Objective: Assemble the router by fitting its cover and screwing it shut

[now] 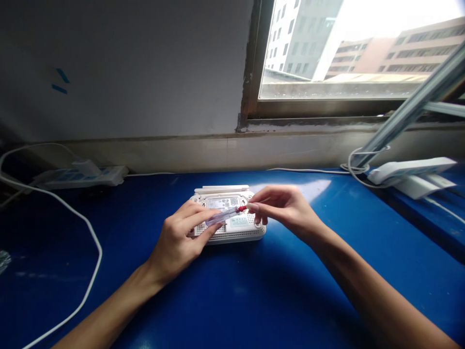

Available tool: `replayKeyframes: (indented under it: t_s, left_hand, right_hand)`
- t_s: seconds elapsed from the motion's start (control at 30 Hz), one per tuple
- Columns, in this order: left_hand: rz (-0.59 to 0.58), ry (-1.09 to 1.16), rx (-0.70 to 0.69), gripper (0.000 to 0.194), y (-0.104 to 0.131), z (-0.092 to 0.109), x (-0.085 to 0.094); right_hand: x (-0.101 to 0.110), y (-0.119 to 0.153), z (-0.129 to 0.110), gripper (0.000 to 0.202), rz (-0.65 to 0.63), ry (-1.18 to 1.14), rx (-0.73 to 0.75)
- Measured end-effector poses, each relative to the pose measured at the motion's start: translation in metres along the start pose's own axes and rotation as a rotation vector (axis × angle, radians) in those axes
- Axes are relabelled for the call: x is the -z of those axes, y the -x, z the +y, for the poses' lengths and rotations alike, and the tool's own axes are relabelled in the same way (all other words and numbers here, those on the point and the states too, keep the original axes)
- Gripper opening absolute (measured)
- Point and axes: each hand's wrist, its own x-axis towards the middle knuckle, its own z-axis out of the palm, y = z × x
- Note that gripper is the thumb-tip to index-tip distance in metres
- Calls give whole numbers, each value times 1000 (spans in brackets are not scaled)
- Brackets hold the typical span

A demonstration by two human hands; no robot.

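Note:
A white router (238,237) lies on the blue tabletop with its vented, labelled underside up and its antennas folded along the far edge. Above it, my left hand (183,228) grips the clear plastic handle of a screwdriver (224,215), thumb and fingers closed around the handle's rear. My right hand (285,208) pinches the screwdriver's other end, thumb and index finger at the red collar. The fingers of that hand partly cover the shaft, so its tip cannot be made out. The router's right side lies just below my right fingertips.
A power strip (109,176) with a plugged-in white adapter stands at the back left, its white cable (95,237) looping forward. Another power strip (410,169) sits at the right beside a slanted metal post (399,118). Behind the table are a wall and a window (337,109).

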Motion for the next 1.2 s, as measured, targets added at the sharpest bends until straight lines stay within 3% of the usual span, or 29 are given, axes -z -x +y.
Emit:
replayKeyframes:
  t_s: [0.13,0.3,0.4,0.53,0.7,0.77,0.87,1.0,1.2]
  left_hand:
    - [8,15,-9,18,0,2,0]
    - [18,3,15,16,0,2,2]
    - [23,6,34,17,1,0,2]
    - [25,4,38,18,2,-2,3]
    - [31,-13,39,19,2,-2,3]
    - [31,-16,31,20,2,-3,4]
    - [34,-22,18,21,2,-3,4]
    - [22,-18,-47,26,2,-3,5]
    - [6,-8,-63,27,2,1,4]
  right_hand:
    - [-2,-1,7,28,14,-76,-54]
    - [-4,-4,5,30,290,-157,88]
    - [4,-4,-2,33,331,-203,128]
    - [9,1,-10,30,203,99,87]
    - [5,11,-20,31,-166,721,66]
    - [5,13,-20,34,-242,786,76]
    - [8,13,-17,34,-243,812,136]
    - [5,11,-13,27,-158,738,218]
    - [-10,12,-7,32,-35,200,108]
